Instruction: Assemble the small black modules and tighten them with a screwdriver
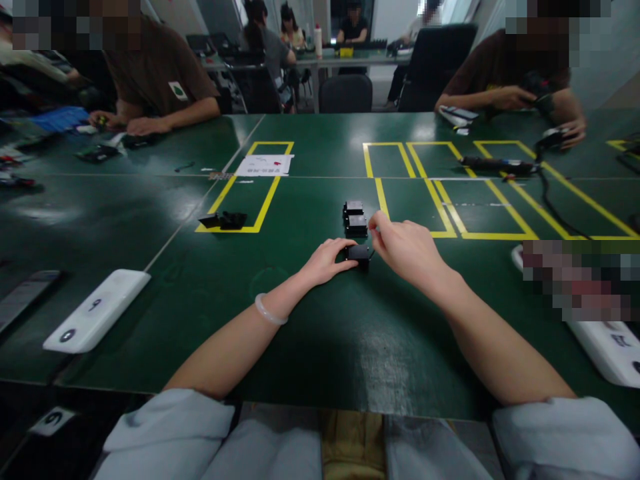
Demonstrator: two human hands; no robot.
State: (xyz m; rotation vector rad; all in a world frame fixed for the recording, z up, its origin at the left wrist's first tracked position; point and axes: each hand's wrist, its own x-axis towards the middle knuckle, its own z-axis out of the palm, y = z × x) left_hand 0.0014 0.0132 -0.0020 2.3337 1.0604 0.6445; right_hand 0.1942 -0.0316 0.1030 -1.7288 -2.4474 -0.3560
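On the green table, my left hand grips the left side of a small black box-shaped part between thumb and fingers. My right hand is just right of that part, its thumb and fingertips pinched together. A thin dark piece shows between the fingertips and the part's right edge, too small to name. Right behind the held part stand two similar black boxes with grey tops, the nearer box and the farther box, one behind the other.
Yellow tape outlines mark the table. Black parts and a paper sheet lie left. White numbered devices lie on both sides. A dark tool with a cable is at right. Co-workers sit across the table.
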